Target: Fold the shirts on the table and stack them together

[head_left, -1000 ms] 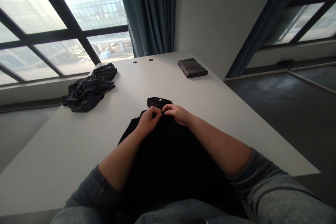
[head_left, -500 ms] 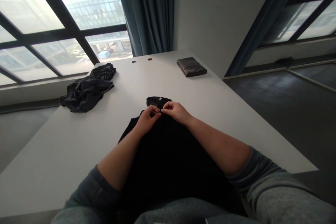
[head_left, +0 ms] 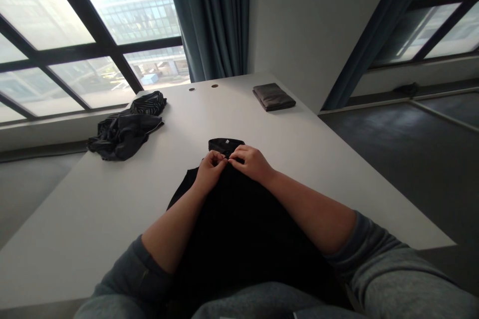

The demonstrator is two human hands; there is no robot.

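Note:
A black shirt (head_left: pixel 247 224) lies front up on the table, its collar (head_left: pixel 226 144) away from me and a small pale label inside the neck. My left hand (head_left: pixel 209 169) pinches the front of the shirt just below the collar, thumb against fingertips. Right beside it, my right hand (head_left: pixel 252 162) is closed on the same spot from the other side, and the fingertips of both hands nearly meet. What lies between the fingertips is too small and dark to make out.
On the white table (head_left: pixel 179 124), a crumpled heap of dark clothes (head_left: pixel 129 129) rests at the left edge. A folded dark grey garment (head_left: pixel 274 96) lies at the back right. Two round holes sit near the far edge, with a blue curtain (head_left: pixel 217 20) beyond.
Both hands stay at the collar. The right fingertips have shifted slightly, with thumb and forefinger a little further apart, while the left hand keeps its pinch.

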